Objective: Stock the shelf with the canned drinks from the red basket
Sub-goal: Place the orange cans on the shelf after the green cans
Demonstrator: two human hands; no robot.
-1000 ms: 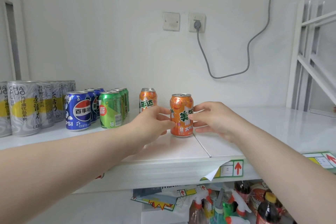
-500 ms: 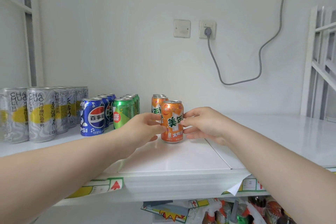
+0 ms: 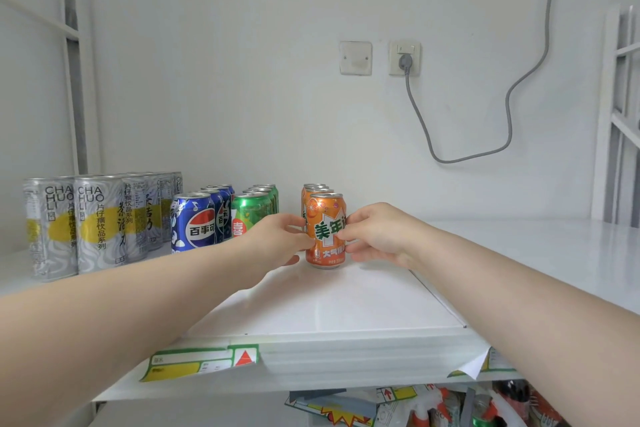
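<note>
An orange can (image 3: pixel 326 230) stands upright on the white shelf (image 3: pixel 332 305), at the front of a short row of orange cans (image 3: pixel 313 188). My left hand (image 3: pixel 277 241) pinches its left side and my right hand (image 3: pixel 375 236) pinches its right side. Left of it stand rows of green cans (image 3: pixel 254 206), blue Pepsi cans (image 3: pixel 194 224) and tall silver cans (image 3: pixel 100 222). The red basket is out of view.
The shelf stretches bare to the right (image 3: pixel 536 253). A grey cable (image 3: pixel 460 135) hangs from a wall socket (image 3: pixel 404 58). White frame posts (image 3: pixel 620 114) stand at the right. Price labels (image 3: pixel 204 360) peel from the shelf's front edge. Bottles (image 3: pixel 485 406) lie below.
Both hands have slid the orange can back and to the left until it stands in line in front of the other orange cans. The camera has moved closer.
</note>
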